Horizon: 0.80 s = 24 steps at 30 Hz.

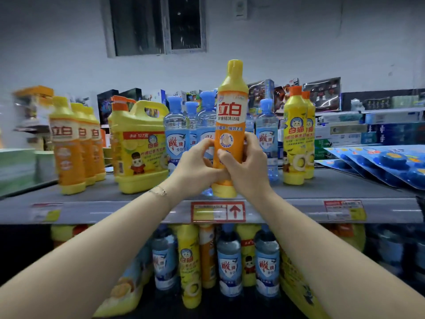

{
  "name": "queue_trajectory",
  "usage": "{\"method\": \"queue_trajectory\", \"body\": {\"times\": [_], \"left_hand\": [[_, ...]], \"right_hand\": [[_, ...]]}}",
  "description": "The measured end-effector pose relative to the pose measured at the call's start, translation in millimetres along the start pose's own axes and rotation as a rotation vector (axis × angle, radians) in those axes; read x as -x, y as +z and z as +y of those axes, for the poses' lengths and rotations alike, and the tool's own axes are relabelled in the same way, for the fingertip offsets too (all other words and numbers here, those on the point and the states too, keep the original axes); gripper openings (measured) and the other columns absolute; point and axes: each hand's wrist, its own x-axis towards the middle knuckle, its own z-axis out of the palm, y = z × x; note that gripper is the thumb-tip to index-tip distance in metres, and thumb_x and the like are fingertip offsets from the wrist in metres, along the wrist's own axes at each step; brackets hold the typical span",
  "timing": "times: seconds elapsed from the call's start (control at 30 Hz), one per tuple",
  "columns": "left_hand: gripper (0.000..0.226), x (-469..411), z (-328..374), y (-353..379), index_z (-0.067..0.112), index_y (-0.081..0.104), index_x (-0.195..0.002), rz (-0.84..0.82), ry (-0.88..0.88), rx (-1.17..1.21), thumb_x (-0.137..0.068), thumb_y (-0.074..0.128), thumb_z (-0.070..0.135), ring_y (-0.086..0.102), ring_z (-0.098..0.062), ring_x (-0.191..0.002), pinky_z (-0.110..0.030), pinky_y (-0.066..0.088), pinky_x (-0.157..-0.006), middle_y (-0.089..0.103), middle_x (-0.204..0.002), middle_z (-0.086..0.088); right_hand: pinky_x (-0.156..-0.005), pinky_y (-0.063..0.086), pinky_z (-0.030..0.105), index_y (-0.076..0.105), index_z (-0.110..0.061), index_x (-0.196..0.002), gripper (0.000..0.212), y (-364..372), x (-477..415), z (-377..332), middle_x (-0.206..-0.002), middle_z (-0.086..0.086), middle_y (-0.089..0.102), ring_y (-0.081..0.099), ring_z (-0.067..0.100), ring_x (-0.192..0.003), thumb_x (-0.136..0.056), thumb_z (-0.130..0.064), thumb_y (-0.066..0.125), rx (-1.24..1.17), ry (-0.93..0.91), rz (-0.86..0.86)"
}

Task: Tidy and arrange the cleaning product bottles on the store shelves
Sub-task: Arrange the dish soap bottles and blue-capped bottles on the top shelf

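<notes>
We hold one orange bottle (230, 125) upright at the near edge of the top shelf (138, 210), left hand (195, 171) and right hand (247, 171) with fingers wrapped around its lower body. Next, we judge, it joins the three matching bottles (69, 143) at far left. Also one yellow jug (140, 146), two yellow bottles (296, 134) at right.

Dim, bluish light; left edge blurred, wide-angle warp.

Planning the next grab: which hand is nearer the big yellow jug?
Left. The left hand sits just right of the jug; the right hand is farther right, across the held orange bottle.
</notes>
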Motion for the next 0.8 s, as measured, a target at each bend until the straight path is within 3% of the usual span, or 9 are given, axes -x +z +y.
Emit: {"method": "queue_trajectory", "body": {"times": [0.1, 0.27, 0.37, 0.53, 0.67, 0.8], "left_hand": [[0.051, 13.0, -8.3, -27.2, 0.020, 0.053, -0.110, 0.088, -0.020, -0.063, -0.067, 0.081, 0.011, 0.067, -0.023, -0.063, -0.030, 0.054, -0.057, 0.070, -0.071, -0.002], [0.047, 37.1, -23.3, -76.8, 0.023, 0.052, -0.106, 0.180, -0.019, -0.131, -0.069, 0.080, 0.014, 0.056, -0.011, -0.051, -0.020, 0.045, -0.048, 0.062, -0.055, 0.008], [0.050, 51.4, -35.2, -110.0, 0.026, 0.053, -0.110, 0.236, -0.001, -0.173, -0.069, 0.081, 0.020, 0.057, -0.014, -0.057, -0.028, 0.052, -0.052, 0.064, -0.061, 0.005], [0.053, 68.6, -62.7, -170.2, 0.030, 0.052, -0.114, 0.341, -0.028, -0.240, -0.070, 0.080, 0.024, 0.065, -0.017, -0.063, -0.029, 0.057, -0.058, 0.066, -0.067, 0.007], [0.048, 71.3, -84.0, -208.3, 0.030, 0.052, -0.113, 0.389, -0.070, -0.291, -0.072, 0.076, 0.021, 0.066, -0.013, -0.063, -0.022, 0.054, -0.057, 0.066, -0.066, 0.009], [0.043, 68.6, -108.0, -232.2, 0.031, 0.049, -0.109, 0.417, -0.125, -0.348, -0.075, 0.071, 0.021, 0.066, -0.018, -0.072, -0.037, 0.057, -0.069, 0.067, -0.079, 0.005]], "right_hand": [[-0.064, 0.057, 0.023, 0.050, -0.021, -0.107, 0.035, 27.8, 5.0, -10.3, -0.084, -0.017, 0.063, 0.065, -0.002, -0.072, -0.079, -0.021, 0.071, -0.055, -0.004, -0.049], [-0.067, 0.058, 0.028, 0.045, -0.020, -0.113, 0.044, 81.6, 14.6, -26.4, -0.092, -0.008, 0.067, 0.067, 0.004, -0.077, -0.077, -0.025, 0.071, -0.111, -0.004, -0.087], [-0.069, 0.058, 0.035, 0.036, -0.022, -0.108, 0.047, 120.2, 19.0, -38.5, -0.092, -0.009, 0.066, 0.067, 0.007, -0.077, -0.078, -0.022, 0.072, -0.126, 0.003, -0.105], [-0.071, 0.057, 0.044, 0.033, -0.025, -0.111, 0.049, 193.2, 26.0, -56.5, -0.090, -0.011, 0.066, 0.068, 0.011, -0.079, -0.078, -0.031, 0.069, -0.100, 0.030, -0.168], [-0.075, 0.057, 0.042, 0.036, -0.024, -0.124, 0.053, 240.9, 28.9, -61.8, -0.100, -0.004, 0.067, 0.067, 0.014, -0.085, -0.082, -0.035, 0.066, -0.047, 0.062, -0.207], [-0.078, 0.057, 0.038, 0.047, -0.025, -0.123, 0.045, 275.5, 30.1, -60.3, -0.104, -0.004, 0.067, 0.065, 0.014, -0.090, -0.084, -0.039, 0.063, 0.085, 0.051, -0.249]]}}
